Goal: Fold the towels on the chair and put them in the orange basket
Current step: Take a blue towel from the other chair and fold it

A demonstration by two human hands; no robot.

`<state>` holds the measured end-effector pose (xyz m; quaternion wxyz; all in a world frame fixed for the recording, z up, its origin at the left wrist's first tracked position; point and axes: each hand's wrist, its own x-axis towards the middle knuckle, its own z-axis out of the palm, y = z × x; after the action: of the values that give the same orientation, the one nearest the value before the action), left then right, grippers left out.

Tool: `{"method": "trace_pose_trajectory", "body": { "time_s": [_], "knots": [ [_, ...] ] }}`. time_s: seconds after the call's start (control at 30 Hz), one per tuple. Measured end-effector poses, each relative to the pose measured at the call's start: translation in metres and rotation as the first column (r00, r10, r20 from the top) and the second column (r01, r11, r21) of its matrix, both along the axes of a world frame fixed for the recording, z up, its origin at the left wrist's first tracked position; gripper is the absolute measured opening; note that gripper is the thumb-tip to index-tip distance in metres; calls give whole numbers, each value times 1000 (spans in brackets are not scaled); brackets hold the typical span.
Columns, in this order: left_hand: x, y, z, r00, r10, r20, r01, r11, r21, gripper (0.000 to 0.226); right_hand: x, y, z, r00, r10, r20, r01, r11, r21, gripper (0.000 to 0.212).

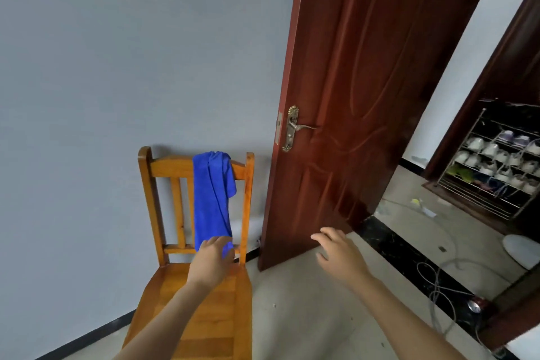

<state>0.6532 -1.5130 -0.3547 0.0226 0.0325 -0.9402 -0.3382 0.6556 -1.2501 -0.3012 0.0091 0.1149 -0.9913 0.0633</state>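
Head view: the blue towel (213, 199) hangs over the top rail of the chair (152, 184), and the left hand (211, 257) curls its fingers round the lower end. The right hand (339, 254) hovers near the door (350, 96) — fingers spread, holding nothing. Better to lift the cloth up off the rail than tug it down, then catch the far end with the free hand. No basket shows.

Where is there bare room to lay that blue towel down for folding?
The wooden chair's seat is bare. So is the pale floor between chair and door. Right of the black threshold, loose cables and a shoe rack crowd things.
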Motion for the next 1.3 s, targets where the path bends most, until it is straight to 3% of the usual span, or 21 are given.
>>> {"method": "trace_pose_trajectory", "body": {
  "time_s": [0.27,0.47,0.57,0.7,0.8,1.03,1.13,1.3],
  "knots": [
    [-72,-35,-6,957,282,-64,-284,959,-9,36,-112,-31,-5,958,288,-17,-288,958,-15,44],
    [-165,-43,-10,867,486,-109,-476,873,107,35,-218,-44,-5,891,450,53,-452,892,26,46],
    [-208,-36,-7,829,533,-169,-514,845,145,34,-266,-50,2,869,493,48,-493,870,-12,46],
    [-253,-27,0,766,608,-210,-606,791,79,37,-315,-67,8,843,538,-5,-537,840,-84,46],
    [-271,-24,0,725,668,-166,-669,741,58,44,-337,-88,10,799,601,-17,-599,794,-106,46],
    [-285,-15,15,650,756,-78,-733,651,198,46,-363,-142,0,684,728,46,-712,680,-177,38],
    [-280,-10,20,593,805,-3,-783,577,233,44,-370,-150,-11,693,716,86,-685,690,-234,35],
    [-260,-2,19,511,858,58,-822,467,327,33,-376,-155,-24,688,726,-22,-720,678,-147,35]
  ]
}}
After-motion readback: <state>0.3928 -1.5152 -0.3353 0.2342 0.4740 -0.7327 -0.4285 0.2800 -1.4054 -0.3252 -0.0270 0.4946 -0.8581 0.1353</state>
